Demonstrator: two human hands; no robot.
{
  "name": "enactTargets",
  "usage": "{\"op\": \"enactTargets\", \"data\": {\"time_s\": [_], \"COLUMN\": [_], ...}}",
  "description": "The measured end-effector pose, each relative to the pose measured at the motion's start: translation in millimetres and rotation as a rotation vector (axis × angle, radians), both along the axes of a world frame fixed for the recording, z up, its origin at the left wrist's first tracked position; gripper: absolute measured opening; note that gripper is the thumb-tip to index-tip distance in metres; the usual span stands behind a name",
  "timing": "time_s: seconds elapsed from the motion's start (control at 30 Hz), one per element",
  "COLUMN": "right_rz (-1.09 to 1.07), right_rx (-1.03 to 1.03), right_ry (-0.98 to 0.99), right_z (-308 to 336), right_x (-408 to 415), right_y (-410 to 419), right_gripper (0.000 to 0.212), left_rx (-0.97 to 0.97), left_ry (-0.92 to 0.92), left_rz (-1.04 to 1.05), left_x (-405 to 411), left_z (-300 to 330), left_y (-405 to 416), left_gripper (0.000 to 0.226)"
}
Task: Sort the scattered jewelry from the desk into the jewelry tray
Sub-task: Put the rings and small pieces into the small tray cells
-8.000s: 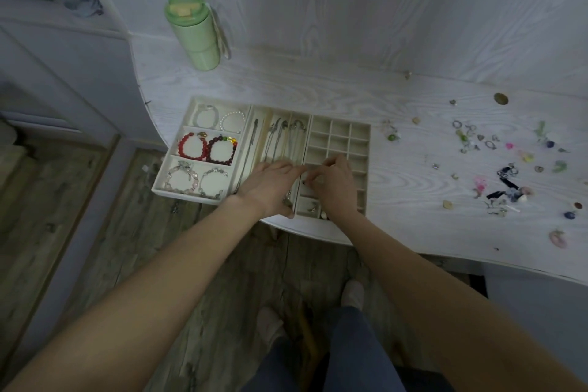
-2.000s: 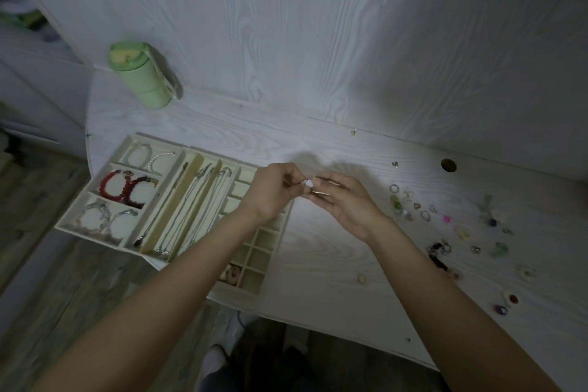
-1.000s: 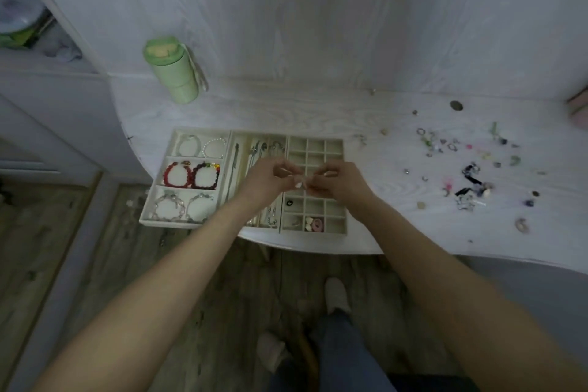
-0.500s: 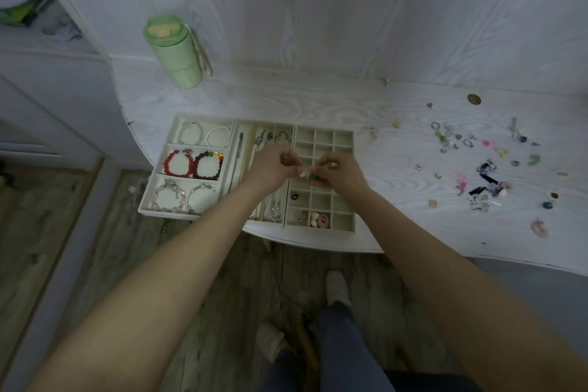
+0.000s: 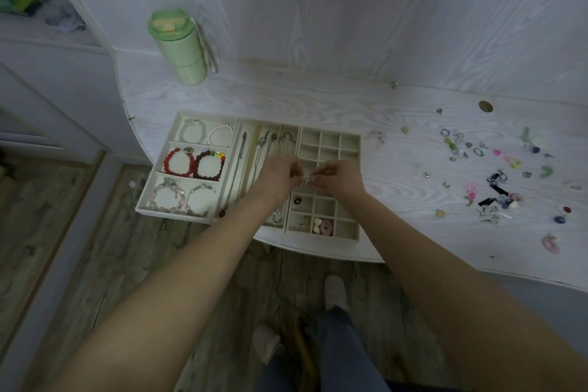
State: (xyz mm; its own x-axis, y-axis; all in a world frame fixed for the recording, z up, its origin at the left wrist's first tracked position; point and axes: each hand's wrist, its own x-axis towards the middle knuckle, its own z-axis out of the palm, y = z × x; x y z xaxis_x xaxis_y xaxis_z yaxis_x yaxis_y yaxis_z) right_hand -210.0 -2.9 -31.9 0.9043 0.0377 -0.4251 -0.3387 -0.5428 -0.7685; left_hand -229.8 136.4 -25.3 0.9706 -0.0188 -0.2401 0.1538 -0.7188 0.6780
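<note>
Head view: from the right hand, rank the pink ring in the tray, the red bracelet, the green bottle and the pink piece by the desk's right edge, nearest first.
From the right hand:
1. Pink ring, just below, in the tray's near row.
2. Red bracelet, left, middle compartment.
3. Pink piece and green bottle, far right and back left: too close to call.

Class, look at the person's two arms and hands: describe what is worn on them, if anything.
Both forearms are bare to the frame's edge, with no sleeves showing. No watch, bracelet, glove or ring shows on the left hand or the right hand, though the fingers are too small to rule out rings.
</note>
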Motion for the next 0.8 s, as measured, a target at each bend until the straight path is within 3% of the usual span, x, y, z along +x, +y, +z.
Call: {"op": "enactTargets", "data": {"time_s": [0.4, 0.57, 0.8], "right_rz": [0.279, 0.347, 0.399], "right_rx": [-0.323, -0.464, -0.435], "right_ry": [-0.234, -0.296, -0.269], "right_z": [-4, -12, -13], "right_x": [-3, -3, -3], "right_y": [5, 5, -1], "right_gripper": [0.022, 0.016, 0.012], "left_rx": [0.344, 0.504, 0.65], "left_ry": [-0.124, -0.136, -0.157], "left_rz": [-0.058, -0.098, -0.135], "left_x": [1, 3, -7], "left_z": [-3, -8, -1], "left_y": [-5, -11, -16], "left_gripper": [0.015, 0.016, 0.025]}}
